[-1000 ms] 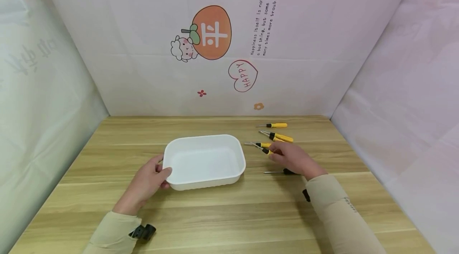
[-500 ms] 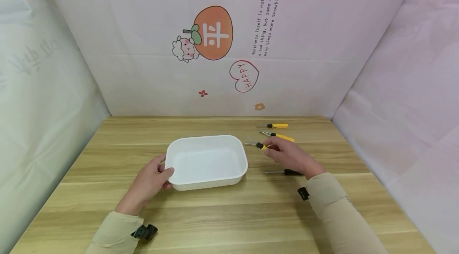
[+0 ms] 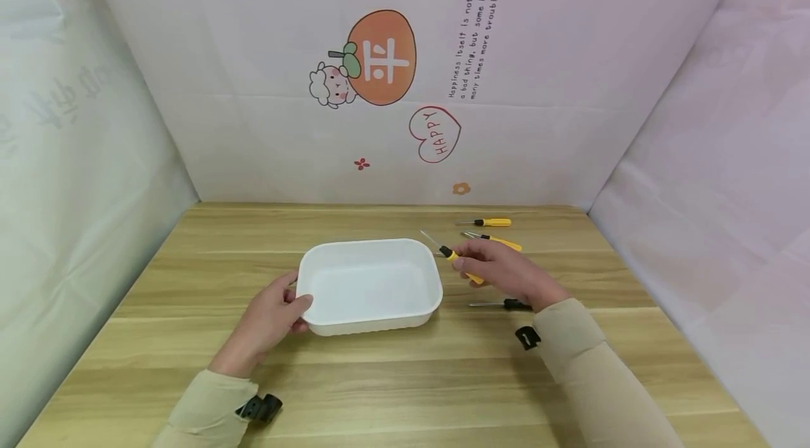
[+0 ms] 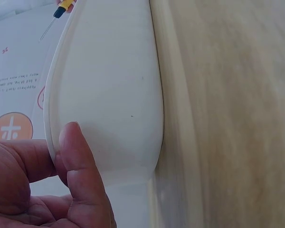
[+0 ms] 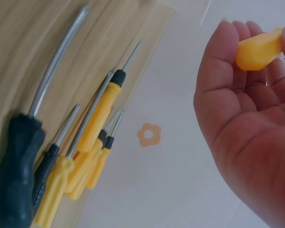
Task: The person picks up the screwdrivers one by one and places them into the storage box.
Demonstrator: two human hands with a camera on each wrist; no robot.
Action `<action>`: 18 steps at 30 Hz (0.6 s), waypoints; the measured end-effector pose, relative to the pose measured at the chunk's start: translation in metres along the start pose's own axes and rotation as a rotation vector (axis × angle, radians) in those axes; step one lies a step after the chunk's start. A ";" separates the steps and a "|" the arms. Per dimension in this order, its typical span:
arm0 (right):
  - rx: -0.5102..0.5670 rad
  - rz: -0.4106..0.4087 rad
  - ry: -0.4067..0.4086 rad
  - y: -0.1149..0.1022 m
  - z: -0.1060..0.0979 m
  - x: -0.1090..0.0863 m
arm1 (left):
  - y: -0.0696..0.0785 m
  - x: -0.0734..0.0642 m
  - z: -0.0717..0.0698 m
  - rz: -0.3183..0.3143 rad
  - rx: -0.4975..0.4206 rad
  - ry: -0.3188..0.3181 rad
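My left hand (image 3: 275, 314) grips the left end of a white plastic basin (image 3: 373, 325), thumb over the rim and fingers outside. The left wrist view shows the basin wall (image 4: 109, 85) close up, with the thumb and fingers pinching its edge. Just beyond the basin's right end, my right hand (image 3: 506, 271) pinches a small screwdriver (image 3: 448, 253) above the table. Its yellow handle runs back under the fingers, and its thin shaft slants up and left. Seen from the right wrist, the handle's butt (image 5: 257, 51) shows between thumb and fingers.
Several yellow-handled screwdrivers lie at the back right, including a short one (image 3: 496, 222) farthest back. Nearer is a black-handled screwdriver (image 3: 515, 304); the right wrist view also shows a large black handle (image 5: 14, 166). Printed white cloth (image 3: 285, 152) encloses the wooden table (image 3: 380, 392).
My right hand has lifted the yellow screwdriver from among the others and brought it left, with its shaft now tipped upward. My left hand keeps its grip on the basin.
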State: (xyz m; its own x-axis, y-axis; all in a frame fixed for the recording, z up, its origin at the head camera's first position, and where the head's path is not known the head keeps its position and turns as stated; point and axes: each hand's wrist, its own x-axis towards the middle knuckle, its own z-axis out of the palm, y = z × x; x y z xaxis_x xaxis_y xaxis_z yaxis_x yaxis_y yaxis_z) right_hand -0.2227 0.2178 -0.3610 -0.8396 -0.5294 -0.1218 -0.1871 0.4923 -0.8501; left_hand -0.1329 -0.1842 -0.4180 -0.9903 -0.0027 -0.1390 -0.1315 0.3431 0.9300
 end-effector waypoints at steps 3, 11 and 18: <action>0.002 -0.010 -0.016 -0.004 0.002 0.004 | 0.000 0.000 0.001 0.003 0.005 0.000; 0.027 0.014 -0.045 -0.013 0.009 0.016 | -0.001 0.002 0.003 0.007 0.016 0.005; 0.003 0.046 -0.052 -0.020 0.014 0.026 | 0.000 0.002 0.005 0.005 0.014 0.003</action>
State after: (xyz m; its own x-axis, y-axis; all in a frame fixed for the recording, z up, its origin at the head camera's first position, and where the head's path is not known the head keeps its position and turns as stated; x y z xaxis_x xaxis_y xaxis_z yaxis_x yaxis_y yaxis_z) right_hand -0.2341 0.1846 -0.3541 -0.8195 -0.5417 -0.1869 -0.1475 0.5146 -0.8446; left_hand -0.1343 -0.1790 -0.4198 -0.9911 -0.0042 -0.1331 -0.1259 0.3562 0.9259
